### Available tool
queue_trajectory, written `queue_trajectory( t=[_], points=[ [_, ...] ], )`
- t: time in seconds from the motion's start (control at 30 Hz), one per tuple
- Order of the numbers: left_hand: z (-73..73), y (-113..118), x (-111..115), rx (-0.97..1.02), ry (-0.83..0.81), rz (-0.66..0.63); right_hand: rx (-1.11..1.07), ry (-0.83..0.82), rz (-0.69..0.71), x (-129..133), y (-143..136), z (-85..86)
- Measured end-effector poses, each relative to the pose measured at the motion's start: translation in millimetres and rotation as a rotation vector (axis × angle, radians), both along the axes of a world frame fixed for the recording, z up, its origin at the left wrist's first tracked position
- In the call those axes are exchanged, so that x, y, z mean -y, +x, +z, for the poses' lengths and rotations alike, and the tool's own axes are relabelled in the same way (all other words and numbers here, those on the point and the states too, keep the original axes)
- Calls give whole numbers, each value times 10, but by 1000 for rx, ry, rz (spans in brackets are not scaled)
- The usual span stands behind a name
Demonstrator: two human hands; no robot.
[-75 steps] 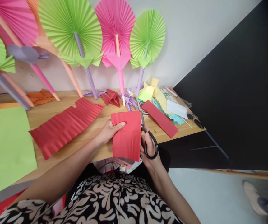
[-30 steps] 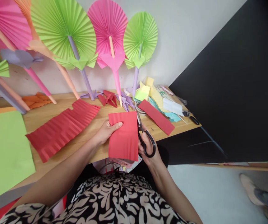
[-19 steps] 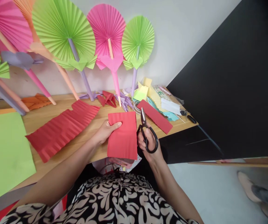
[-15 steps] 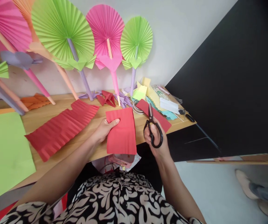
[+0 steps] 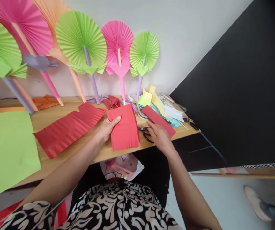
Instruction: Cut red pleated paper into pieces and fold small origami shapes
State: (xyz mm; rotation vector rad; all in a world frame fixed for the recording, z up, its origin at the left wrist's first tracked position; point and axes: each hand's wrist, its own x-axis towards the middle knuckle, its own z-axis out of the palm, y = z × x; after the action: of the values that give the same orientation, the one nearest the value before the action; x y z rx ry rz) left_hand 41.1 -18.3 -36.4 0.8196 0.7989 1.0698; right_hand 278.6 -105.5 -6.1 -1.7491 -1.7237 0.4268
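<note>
Red paper in one hand, black scissors by the other.
From here I see the left hand (image 5: 108,127) pinching the red paper (image 5: 124,127), thumb on top, over the table (image 5: 45,118) near its front edge. The right hand (image 5: 160,135) is bent over the scissors (image 5: 141,129), just beside that paper; I can't tell if its fingers grip them. A red strip (image 5: 162,120) lies by the right hand, and a wavy red sheet (image 5: 70,127) lies left of the paper.
</note>
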Motion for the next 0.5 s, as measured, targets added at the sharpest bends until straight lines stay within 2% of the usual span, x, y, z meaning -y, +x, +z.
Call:
queue_trajectory(
  t=[0.1, 0.2, 0.33, 0.5],
  points=[
    [1, 16, 17, -49, 41, 2, -513, -17, 13, -53, -210, 68],
    [17, 19, 30, -83, 119, -1, -829, -84, 82, -165, -463, 35],
    [5, 18, -13, -198, 208, -12, -1000, -135, 82, -293, -663, -108],
    [-55, -30, -91, -353, 245, -6, -1022, -136, 61, -302, -683, -224]
  ],
)
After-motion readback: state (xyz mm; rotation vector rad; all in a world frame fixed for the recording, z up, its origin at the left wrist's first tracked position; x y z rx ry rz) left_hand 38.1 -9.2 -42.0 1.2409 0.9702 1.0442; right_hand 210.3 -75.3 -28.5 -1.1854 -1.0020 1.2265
